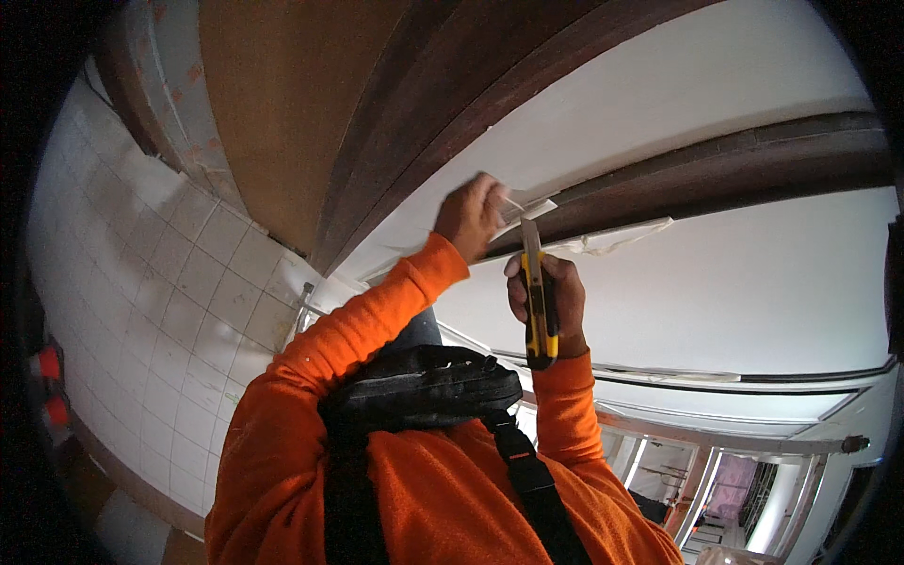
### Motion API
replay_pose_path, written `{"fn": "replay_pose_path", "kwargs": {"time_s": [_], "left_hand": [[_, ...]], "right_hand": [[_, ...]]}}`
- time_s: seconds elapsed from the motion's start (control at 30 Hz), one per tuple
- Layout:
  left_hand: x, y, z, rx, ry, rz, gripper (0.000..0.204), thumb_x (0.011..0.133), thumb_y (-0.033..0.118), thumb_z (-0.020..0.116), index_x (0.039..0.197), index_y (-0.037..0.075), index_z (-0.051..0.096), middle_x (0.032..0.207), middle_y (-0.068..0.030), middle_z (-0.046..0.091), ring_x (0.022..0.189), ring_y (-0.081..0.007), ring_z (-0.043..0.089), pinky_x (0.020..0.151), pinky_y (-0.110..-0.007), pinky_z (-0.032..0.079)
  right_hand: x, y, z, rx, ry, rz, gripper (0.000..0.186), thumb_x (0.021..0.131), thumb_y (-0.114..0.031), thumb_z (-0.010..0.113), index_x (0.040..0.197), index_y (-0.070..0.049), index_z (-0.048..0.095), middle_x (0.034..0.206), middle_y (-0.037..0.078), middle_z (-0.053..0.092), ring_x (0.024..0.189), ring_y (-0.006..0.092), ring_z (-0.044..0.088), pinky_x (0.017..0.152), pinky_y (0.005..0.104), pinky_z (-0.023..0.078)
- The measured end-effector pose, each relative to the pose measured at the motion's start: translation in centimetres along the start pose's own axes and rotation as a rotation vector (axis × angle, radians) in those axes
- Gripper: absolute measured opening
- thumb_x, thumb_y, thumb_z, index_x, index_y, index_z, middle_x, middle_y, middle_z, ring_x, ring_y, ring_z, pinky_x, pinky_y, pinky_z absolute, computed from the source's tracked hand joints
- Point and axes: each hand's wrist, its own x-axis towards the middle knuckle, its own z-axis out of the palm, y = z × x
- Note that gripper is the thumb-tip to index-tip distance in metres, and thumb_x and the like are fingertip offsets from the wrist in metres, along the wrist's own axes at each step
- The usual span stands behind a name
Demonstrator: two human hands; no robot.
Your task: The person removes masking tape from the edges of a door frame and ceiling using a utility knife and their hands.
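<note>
My right hand [569,299] is wrapped round a yellow and black snap-off utility knife [540,325], its blade pointing up and away from me. To the left of the blade tip, my left hand [467,217] is closed in a pinch, slightly blurred. A thin white strip [511,201] comes out from its fingertips toward the blade; whether it is tape or paper I cannot tell. Both hands are in front of a dark brown wooden frame [697,174] between white panels. Loose, crumpled whitish film [626,237] hangs along the frame's lower edge.
A brown door panel [282,104] stands at the upper left beside a white tiled surface [179,282]. A black bag [424,386] is strapped across my front. Red objects [54,386] are at the far left. At the lower right, an opening [725,490] shows a cluttered area.
</note>
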Motion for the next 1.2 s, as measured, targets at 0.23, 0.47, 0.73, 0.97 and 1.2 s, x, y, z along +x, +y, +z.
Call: {"fn": "replay_pose_path", "kwargs": {"time_s": [0.23,0.47,0.73,0.97,1.2], "left_hand": [[0.9,-2.9,-3.1,0.609,-0.060,0.044,0.030,0.104,0.032,0.055,0.091,0.005,0.057,0.075,-0.0138,0.065,0.071,-0.0360,0.065,0.068,-0.045,0.051],[0.6,-2.7,-2.2,0.400,-0.033,0.134,0.033,0.097,0.039,0.064,0.090,0.006,0.064,0.078,-0.0123,0.067,0.072,-0.0298,0.067,0.068,-0.039,0.053],[0.4,-4.2,-2.3,0.385,-0.166,0.056,0.033,0.093,0.038,0.064,0.093,0.005,0.065,0.085,-0.0161,0.070,0.078,-0.0358,0.068,0.073,-0.044,0.053],[0.6,-6.4,-2.2,0.385,-0.123,0.109,0.044,0.098,0.046,0.053,0.096,0.005,0.066,0.089,-0.0186,0.070,0.082,-0.0376,0.068,0.077,-0.046,0.053],[0.3,-4.6,-3.4,0.446,-0.096,0.043,0.045,0.101,0.047,0.053,0.098,0.004,0.066,0.082,-0.0163,0.069,0.077,-0.0358,0.068,0.074,-0.043,0.052]], "right_hand": [[0.8,-1.0,0.5,-0.325,0.276,-0.188,0.045,0.099,-0.042,0.051,0.103,0.000,0.066,0.072,0.006,0.059,0.057,0.0137,0.057,0.051,0.0255,0.045],[1.7,-2.8,1.8,-0.293,0.394,-0.190,0.037,0.100,-0.037,0.052,0.095,-0.002,0.062,0.071,0.007,0.059,0.056,0.0163,0.058,0.052,0.0291,0.048],[2.1,-2.8,1.7,-0.208,0.401,-0.211,0.039,0.102,-0.039,0.054,0.100,0.000,0.063,0.073,0.008,0.061,0.056,0.0172,0.059,0.052,0.0291,0.049],[2.5,-1.6,1.6,-0.380,0.342,-0.364,0.039,0.103,-0.040,0.056,0.101,-0.002,0.061,0.074,0.007,0.062,0.057,0.0157,0.060,0.053,0.0287,0.050],[2.5,2.7,0.0,-0.206,0.374,-0.106,0.042,0.104,-0.046,0.052,0.099,-0.005,0.061,0.073,0.006,0.059,0.057,0.0136,0.060,0.051,0.0275,0.049]]}}
